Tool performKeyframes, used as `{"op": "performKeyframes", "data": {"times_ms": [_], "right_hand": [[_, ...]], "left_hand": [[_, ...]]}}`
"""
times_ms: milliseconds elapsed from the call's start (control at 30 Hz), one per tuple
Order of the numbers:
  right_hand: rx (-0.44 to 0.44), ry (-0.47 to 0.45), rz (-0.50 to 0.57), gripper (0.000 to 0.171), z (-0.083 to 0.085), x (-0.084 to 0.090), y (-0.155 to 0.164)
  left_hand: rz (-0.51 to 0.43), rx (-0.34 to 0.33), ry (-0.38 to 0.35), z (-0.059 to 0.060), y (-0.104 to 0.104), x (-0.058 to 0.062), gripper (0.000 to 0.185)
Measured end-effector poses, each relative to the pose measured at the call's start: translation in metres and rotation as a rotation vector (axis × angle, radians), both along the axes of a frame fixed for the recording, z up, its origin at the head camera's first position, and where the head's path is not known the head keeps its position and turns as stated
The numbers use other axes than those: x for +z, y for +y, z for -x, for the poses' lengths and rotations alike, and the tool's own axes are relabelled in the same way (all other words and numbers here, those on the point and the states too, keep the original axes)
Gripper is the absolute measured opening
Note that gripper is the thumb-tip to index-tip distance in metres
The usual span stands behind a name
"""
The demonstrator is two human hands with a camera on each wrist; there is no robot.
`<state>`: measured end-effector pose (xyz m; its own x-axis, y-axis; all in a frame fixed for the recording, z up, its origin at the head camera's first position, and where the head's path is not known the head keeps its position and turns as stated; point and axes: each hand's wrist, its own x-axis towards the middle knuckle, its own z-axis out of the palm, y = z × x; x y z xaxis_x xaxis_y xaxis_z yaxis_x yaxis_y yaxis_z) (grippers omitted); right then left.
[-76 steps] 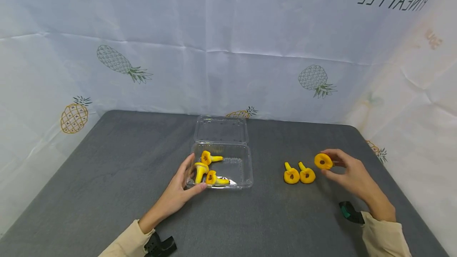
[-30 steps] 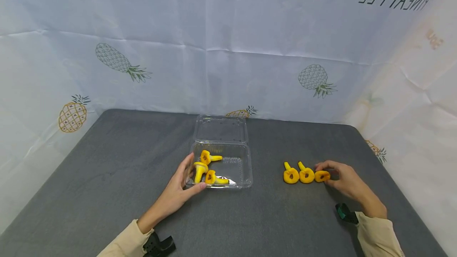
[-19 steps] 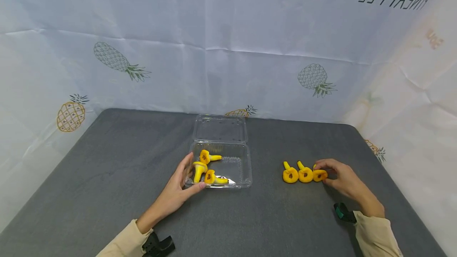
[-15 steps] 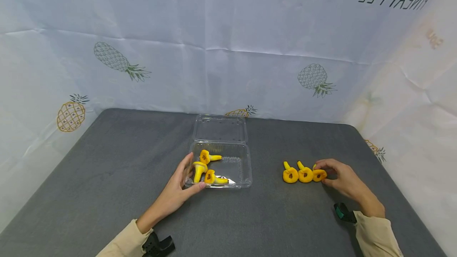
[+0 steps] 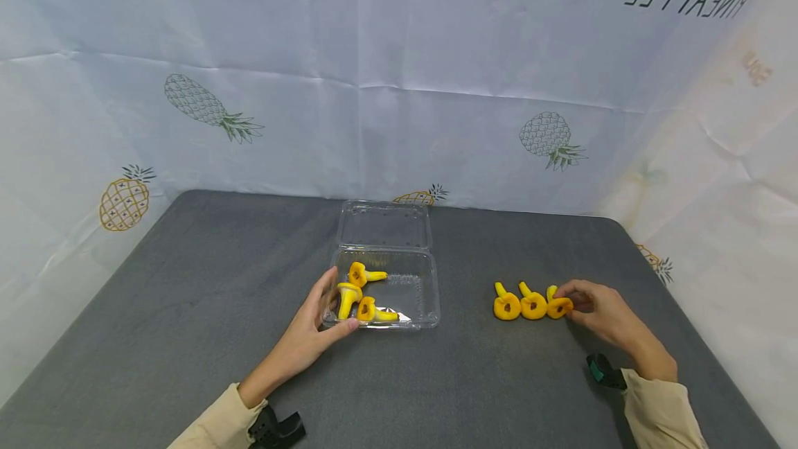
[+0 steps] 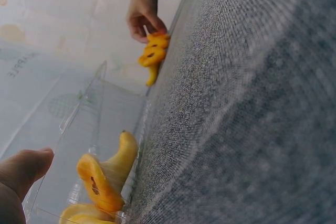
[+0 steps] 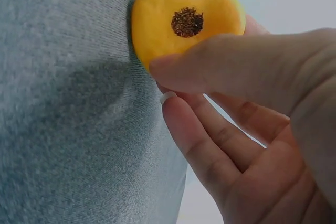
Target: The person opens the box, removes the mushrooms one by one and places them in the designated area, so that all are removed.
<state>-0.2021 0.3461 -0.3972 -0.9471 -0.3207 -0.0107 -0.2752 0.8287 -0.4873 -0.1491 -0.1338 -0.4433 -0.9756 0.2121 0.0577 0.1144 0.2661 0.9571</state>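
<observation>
My left hand [image 5: 314, 317] grips the near left corner of a clear plastic clamshell box [image 5: 416, 296]; its thumb lies at the front wall. Three yellow mushrooms lie on the box's left side: a back one [image 5: 366, 274], a left one [image 5: 348, 298] and a front one [image 5: 375, 311]. At the right, my right hand [image 5: 614, 317] pinches the cap of another yellow mushroom [image 5: 559, 307] on the table. In the right wrist view, the thumb presses on that mushroom's cap [image 7: 168, 24], with its dark centre showing. Two more mushrooms, a middle one [image 5: 533, 306] and an outer one [image 5: 507, 307], stand in line beside it.
The box's lid [image 5: 385, 225] is folded back towards the rear edge of the grey table [image 5: 449, 386]. A white curtain [image 5: 399, 144] with pineapple prints hangs behind and at the sides.
The right hand has lowered its mushroom onto the table, against the row of two. Since half a second ago, it has shifted slightly right and more stem shows. The left hand stays put.
</observation>
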Motion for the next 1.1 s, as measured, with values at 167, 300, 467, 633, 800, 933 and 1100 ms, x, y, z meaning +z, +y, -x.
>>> {"op": "performKeyframes", "data": {"times_ms": [167, 300, 467, 633, 800, 933, 1100], "right_hand": [[0.015, 0.008, 0.007, 0.03, 0.0, 0.001, 0.001], [0.016, 0.005, 0.004, 0.03, 0.0, 0.001, 0.001], [0.009, -0.004, -0.01, 0.032, 0.0, 0.002, 0.0], [-0.02, -0.032, -0.024, 0.035, -0.001, 0.008, -0.002], [-0.031, -0.036, -0.021, 0.035, -0.003, 0.014, -0.006], [-0.029, -0.038, -0.01, 0.034, -0.005, 0.018, -0.009], [-0.019, -0.015, -0.002, 0.035, -0.008, 0.023, -0.013]], "left_hand": [[0.002, -0.003, 0.008, 0.0, 0.0, 0.0, 0.092], [0.004, -0.003, 0.014, 0.0, 0.0, 0.0, 0.092], [0.001, -0.003, 0.013, 0.0, 0.0, 0.0, 0.092], [0.0, -0.001, 0.007, 0.0, 0.0, 0.0, 0.092], [0.003, 0.003, 0.007, 0.0, 0.0, 0.001, 0.093], [0.004, 0.003, 0.004, 0.0, 0.0, 0.0, 0.093], [0.0, -0.001, 0.003, 0.0, 0.0, 0.0, 0.093]]}}
